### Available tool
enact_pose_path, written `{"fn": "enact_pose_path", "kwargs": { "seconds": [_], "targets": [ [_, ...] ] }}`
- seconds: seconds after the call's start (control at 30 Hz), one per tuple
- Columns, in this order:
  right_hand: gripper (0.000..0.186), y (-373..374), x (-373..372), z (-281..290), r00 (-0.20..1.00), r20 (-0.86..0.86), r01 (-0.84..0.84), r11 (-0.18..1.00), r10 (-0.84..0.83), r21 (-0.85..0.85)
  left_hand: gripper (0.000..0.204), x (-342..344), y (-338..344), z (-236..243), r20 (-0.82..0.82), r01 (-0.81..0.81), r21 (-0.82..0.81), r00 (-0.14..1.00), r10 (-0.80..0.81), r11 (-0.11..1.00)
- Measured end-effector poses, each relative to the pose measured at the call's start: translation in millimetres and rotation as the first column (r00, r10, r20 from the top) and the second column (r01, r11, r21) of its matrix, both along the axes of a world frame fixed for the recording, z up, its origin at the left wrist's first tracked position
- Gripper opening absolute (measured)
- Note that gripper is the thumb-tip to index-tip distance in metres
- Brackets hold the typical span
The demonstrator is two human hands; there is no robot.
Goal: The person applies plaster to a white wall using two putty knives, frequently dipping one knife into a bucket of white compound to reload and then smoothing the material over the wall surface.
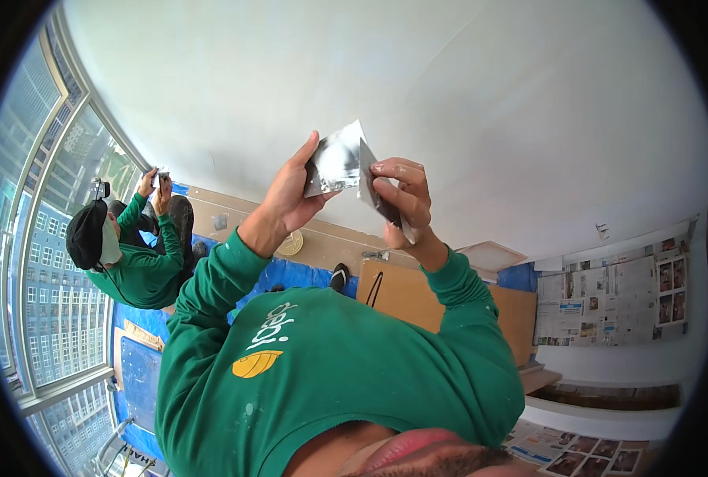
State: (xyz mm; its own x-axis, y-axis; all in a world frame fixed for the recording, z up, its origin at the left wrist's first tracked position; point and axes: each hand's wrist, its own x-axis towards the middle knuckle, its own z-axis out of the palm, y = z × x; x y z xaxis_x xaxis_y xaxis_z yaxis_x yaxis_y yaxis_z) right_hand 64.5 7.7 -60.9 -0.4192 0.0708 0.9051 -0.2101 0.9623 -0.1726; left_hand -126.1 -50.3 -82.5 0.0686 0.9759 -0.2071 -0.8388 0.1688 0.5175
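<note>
My left hand grips a shiny square metal blade from its left side, thumb along the edge. My right hand has its fingers closed on a second, angled metal blade, whose upper edge meets or nearly meets the first. Whether the two are joined, I cannot tell; their handles, if any, are hidden. White flecks mark my right fingers. Both hands are raised above my chest, in front of a broad white surface.
A co-worker crouches at left by tall windows, holding a small metal piece. Blue sheeting and brown boards cover the floor area. At right are newspaper sheets and a ledge.
</note>
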Motion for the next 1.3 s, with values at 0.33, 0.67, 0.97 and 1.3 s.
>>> {"fn": "enact_pose_path", "kwargs": {
  "seconds": [0.33,0.67,0.97,1.3],
  "targets": [
    [0.042,69,44,11,0.832,0.218,0.458,0.853,-0.510,0.250,0.052,7,-18,25,-0.151,-0.251,0.210,0.947,0.285,0.945],
    [0.026,-37,10,74,0.873,-0.459,-0.366,-0.401,0.166,-0.840,0.059,-32,8,29,0.050,0.342,0.940,-0.168,0.984,0.010],
    [0.022,9,24,124,0.902,-0.376,-0.331,-0.222,0.211,-0.917,0.055,-70,-16,31,-0.231,0.624,0.641,-0.398,0.888,0.447],
    [0.040,154,51,345,0.527,-0.301,0.776,0.306,-0.795,0.552,0.041,-46,-106,-68,-0.659,0.170,0.688,-0.258,0.706,0.705]
  ]
}}
